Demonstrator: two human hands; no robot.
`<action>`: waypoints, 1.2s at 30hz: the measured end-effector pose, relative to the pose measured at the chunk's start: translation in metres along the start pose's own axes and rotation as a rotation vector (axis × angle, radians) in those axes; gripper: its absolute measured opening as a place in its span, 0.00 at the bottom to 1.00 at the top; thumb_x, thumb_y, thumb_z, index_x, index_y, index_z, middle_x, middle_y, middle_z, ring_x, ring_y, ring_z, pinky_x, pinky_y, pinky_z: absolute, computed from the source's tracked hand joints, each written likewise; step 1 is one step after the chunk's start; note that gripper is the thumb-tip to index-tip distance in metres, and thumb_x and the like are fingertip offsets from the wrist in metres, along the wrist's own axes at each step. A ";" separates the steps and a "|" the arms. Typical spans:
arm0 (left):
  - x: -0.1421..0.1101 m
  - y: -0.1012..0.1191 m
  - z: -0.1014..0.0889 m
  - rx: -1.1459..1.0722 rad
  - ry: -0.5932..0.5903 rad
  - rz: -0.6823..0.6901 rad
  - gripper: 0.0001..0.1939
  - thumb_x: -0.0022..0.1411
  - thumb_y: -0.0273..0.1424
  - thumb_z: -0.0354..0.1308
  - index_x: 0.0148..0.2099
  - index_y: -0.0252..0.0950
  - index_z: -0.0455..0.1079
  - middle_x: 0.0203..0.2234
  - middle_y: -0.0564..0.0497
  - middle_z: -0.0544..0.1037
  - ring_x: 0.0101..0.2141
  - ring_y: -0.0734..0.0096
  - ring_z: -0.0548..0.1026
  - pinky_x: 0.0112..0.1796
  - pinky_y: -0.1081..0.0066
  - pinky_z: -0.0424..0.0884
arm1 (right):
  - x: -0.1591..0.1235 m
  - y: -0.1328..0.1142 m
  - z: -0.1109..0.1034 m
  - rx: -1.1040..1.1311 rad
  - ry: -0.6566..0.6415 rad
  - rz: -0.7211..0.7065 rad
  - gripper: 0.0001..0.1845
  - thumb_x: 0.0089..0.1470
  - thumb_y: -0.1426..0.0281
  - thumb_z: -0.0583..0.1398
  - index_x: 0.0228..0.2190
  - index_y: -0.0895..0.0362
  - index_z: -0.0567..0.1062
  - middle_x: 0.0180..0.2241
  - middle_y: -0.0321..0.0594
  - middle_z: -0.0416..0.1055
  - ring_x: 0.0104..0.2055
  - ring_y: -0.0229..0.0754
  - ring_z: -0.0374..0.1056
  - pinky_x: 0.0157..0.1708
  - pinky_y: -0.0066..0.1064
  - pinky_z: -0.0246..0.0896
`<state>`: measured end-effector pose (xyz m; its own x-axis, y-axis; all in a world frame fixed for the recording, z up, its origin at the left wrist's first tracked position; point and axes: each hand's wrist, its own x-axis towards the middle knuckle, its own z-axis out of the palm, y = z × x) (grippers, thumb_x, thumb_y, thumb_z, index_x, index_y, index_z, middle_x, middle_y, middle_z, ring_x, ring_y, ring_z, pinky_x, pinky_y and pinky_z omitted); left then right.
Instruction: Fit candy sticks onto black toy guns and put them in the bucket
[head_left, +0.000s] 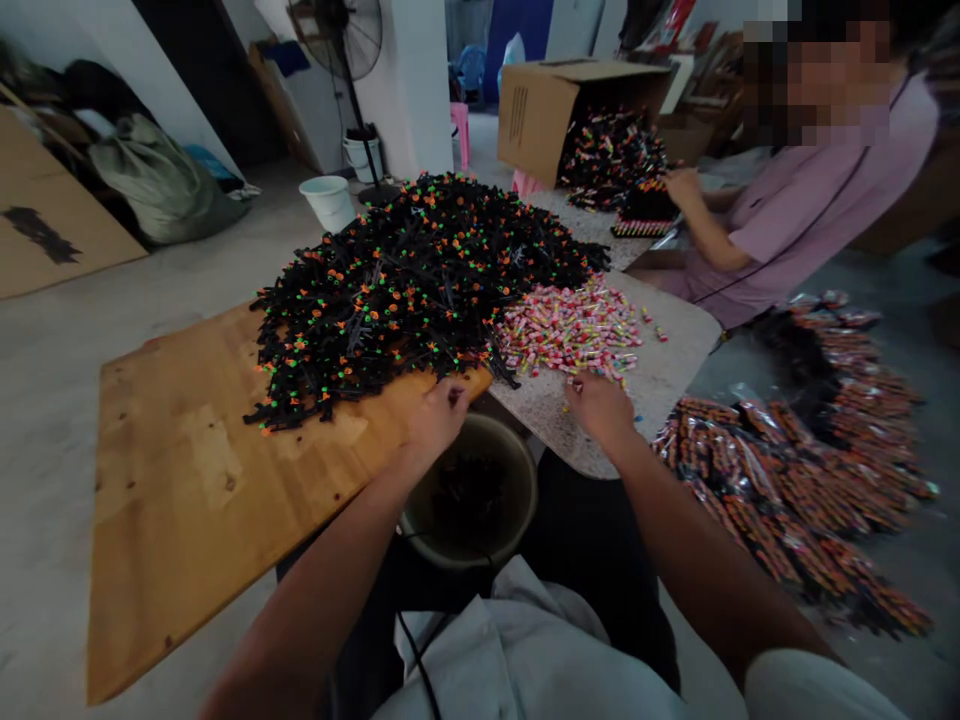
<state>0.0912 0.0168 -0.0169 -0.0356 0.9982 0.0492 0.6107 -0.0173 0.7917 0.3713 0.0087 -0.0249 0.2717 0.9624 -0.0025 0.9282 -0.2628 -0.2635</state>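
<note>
left hand (437, 415): curled at the wooden board's (187, 470) near edge, a black stick (456, 397) pinched | right hand (600, 405): fingers laid on the pink candy pile (570, 328) near the stone tabletop's (667, 365) near edge, grip not discernible | bucket (472, 495) seen below between both hands

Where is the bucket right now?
In the head view, the bucket sits low at centre, below the board's edge, between the left hand and right hand.
</note>
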 end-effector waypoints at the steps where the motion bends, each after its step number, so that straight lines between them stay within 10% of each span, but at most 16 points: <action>1: 0.013 0.007 0.012 0.083 -0.027 -0.024 0.07 0.68 0.37 0.63 0.41 0.40 0.79 0.38 0.42 0.85 0.41 0.56 0.82 0.44 0.65 0.72 | 0.007 0.005 -0.006 -0.082 -0.018 0.057 0.21 0.70 0.60 0.56 0.51 0.60 0.80 0.49 0.57 0.81 0.53 0.55 0.77 0.51 0.40 0.68; 7: 0.067 0.048 0.062 0.491 -0.168 -0.124 0.38 0.64 0.62 0.58 0.50 0.28 0.79 0.46 0.22 0.82 0.52 0.33 0.80 0.51 0.51 0.73 | 0.000 0.026 -0.008 -0.154 -0.065 0.178 0.28 0.69 0.53 0.57 0.56 0.62 0.75 0.52 0.61 0.78 0.53 0.58 0.78 0.50 0.43 0.69; 12: 0.090 0.061 0.074 0.536 -0.235 -0.144 0.32 0.63 0.56 0.64 0.50 0.28 0.79 0.49 0.23 0.81 0.55 0.34 0.79 0.52 0.51 0.74 | -0.013 0.020 0.008 -0.139 -0.079 0.141 0.29 0.69 0.52 0.58 0.56 0.64 0.74 0.53 0.63 0.76 0.53 0.57 0.77 0.50 0.41 0.69; 18: 0.092 0.044 0.073 0.133 -0.094 -0.310 0.13 0.56 0.35 0.72 0.38 0.33 0.77 0.46 0.29 0.83 0.55 0.37 0.78 0.52 0.53 0.73 | -0.007 0.007 0.014 -0.145 -0.055 0.034 0.23 0.71 0.61 0.56 0.60 0.62 0.72 0.56 0.61 0.74 0.55 0.54 0.76 0.49 0.37 0.69; 28: 0.037 0.021 0.035 -0.813 -0.027 -0.260 0.15 0.63 0.44 0.63 0.42 0.38 0.69 0.28 0.54 0.79 0.15 0.80 0.66 0.17 0.78 0.55 | 0.004 0.001 0.014 -0.240 -0.062 -0.171 0.19 0.71 0.67 0.54 0.55 0.61 0.77 0.58 0.60 0.71 0.52 0.54 0.76 0.47 0.37 0.69; 36: 0.005 0.026 0.009 -1.037 0.130 -0.168 0.16 0.56 0.38 0.67 0.42 0.39 0.67 0.25 0.58 0.77 0.21 0.78 0.71 0.21 0.80 0.61 | 0.025 -0.008 0.007 -0.262 -0.188 -0.173 0.17 0.68 0.69 0.56 0.49 0.67 0.79 0.51 0.65 0.78 0.54 0.59 0.77 0.49 0.41 0.69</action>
<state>0.1139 0.0221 -0.0019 -0.1788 0.9795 -0.0926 -0.3817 0.0177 0.9241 0.3692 0.0354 -0.0294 0.0764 0.9836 -0.1631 0.9966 -0.0806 -0.0193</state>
